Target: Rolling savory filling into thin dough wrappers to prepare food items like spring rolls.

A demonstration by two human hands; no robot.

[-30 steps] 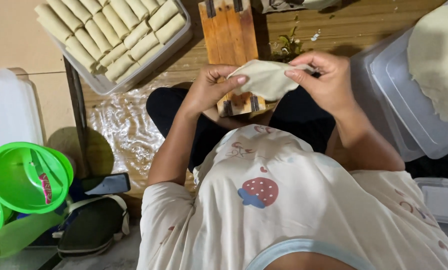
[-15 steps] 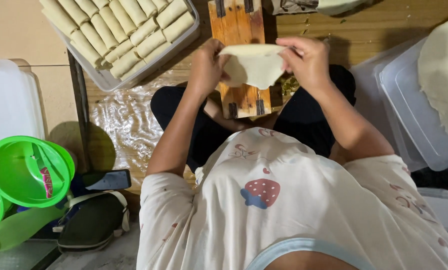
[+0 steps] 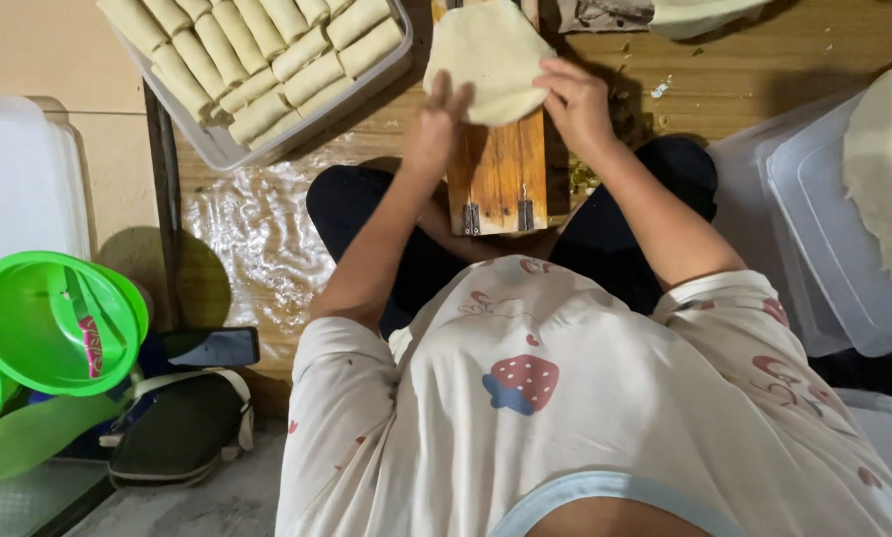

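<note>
Round wrapper (image 3: pixel 488 55) is held flat over the wooden board (image 3: pixel 496 169), board's length running away from the body. Left hand (image 3: pixel 434 124) fingers spread on its near-left edge; right hand (image 3: pixel 577 99) pinches the right edge (equally near).

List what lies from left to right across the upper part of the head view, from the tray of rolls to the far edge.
Tray of rolls → left hand → round dough sheet on the wooden board → right hand → clear plastic lid → stack of dough sheets.
</note>
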